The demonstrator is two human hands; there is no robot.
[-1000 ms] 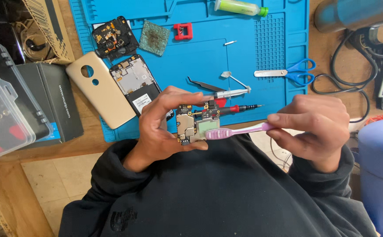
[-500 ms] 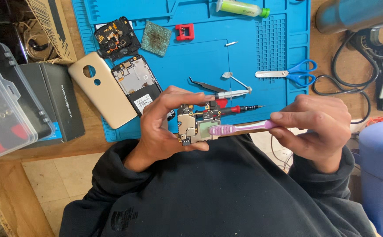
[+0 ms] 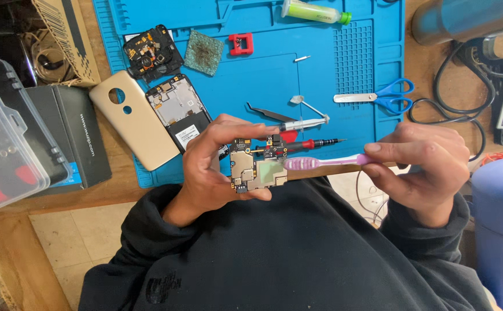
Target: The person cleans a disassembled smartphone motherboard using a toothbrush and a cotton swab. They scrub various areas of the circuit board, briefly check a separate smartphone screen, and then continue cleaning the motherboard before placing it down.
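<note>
Blue scissors (image 3: 390, 99), gold back cover (image 3: 131, 118), possibly flux syringe (image 3: 316, 11).

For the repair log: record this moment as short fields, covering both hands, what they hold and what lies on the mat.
left hand: grips a phone circuit board by its edges, above the lap
right hand: fingers pinch a pink toothbrush by the handle
brush head: lies on the board
blue mat: scissors, tweezers, red-handled screwdriver, open phone frame, green tube
beside the mat: gold back cover
</note>
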